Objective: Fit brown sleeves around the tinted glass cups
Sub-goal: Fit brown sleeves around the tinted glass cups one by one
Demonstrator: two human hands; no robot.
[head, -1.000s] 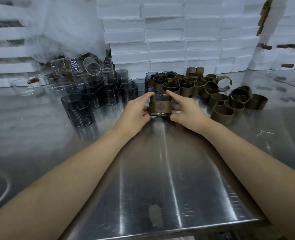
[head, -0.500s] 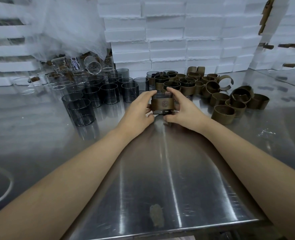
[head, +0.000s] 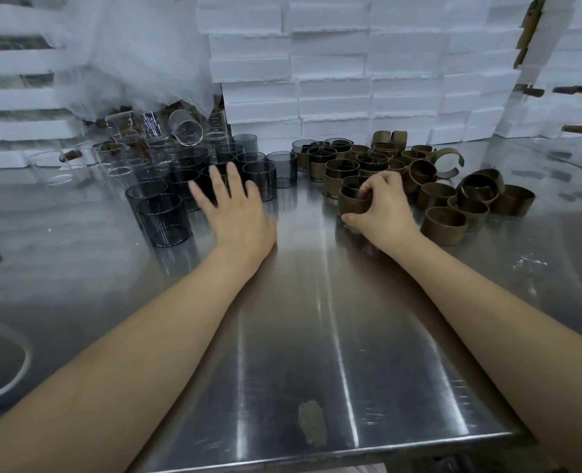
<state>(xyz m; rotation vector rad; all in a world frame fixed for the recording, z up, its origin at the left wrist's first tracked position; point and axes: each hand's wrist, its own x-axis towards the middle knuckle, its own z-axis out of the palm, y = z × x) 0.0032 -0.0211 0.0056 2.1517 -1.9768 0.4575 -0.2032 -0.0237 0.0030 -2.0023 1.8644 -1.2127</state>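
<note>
My right hand (head: pixel 383 204) grips a tinted cup wearing a brown sleeve (head: pixel 354 199), set at the front of the group of sleeved cups (head: pixel 334 165). My left hand (head: pixel 235 206) hovers with spread fingers over the bare tinted glass cups (head: pixel 165 220), holding nothing. Loose brown sleeves (head: pixel 444 225) lie in a pile to the right of my right hand.
The steel table (head: pixel 299 336) has its front edge near me. Clear glasses (head: pixel 187 126) and a plastic sheet (head: pixel 129 52) sit at the back left. Stacked white foam boxes (head: pixel 351 70) form a wall behind. A curved rim (head: pixel 19 367) shows at far left.
Both hands held the sleeved cup at centre. Now the right hand has carried it right to the sleeved group, and the left hand has let go and moved left over the bare cups.
</note>
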